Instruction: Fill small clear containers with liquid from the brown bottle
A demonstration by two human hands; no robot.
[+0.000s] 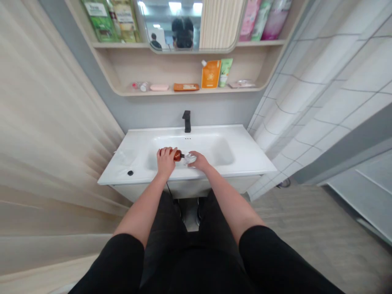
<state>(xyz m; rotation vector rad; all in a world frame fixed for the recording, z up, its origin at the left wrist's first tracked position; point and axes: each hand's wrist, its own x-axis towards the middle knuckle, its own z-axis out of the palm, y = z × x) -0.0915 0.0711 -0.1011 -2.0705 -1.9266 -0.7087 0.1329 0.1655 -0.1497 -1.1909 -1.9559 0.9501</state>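
Note:
My left hand [165, 159] is wrapped around a small amber-brown bottle [178, 155], held on its side over the front of the white sink [214, 161]. Its dark neck points right toward my right hand [199, 161]. That hand holds a clear, crinkled plastic piece [189, 158] right at the bottle's neck. Both hands hover over the basin's front rim.
A black faucet [186, 121] stands at the basin's back. A small black cap [130, 173] lies on the left counter beside a clear plastic scrap [121, 156]. A shelf [190, 92] above carries pouches, a soap and tubes. Tiled wall at right, panelled wall at left.

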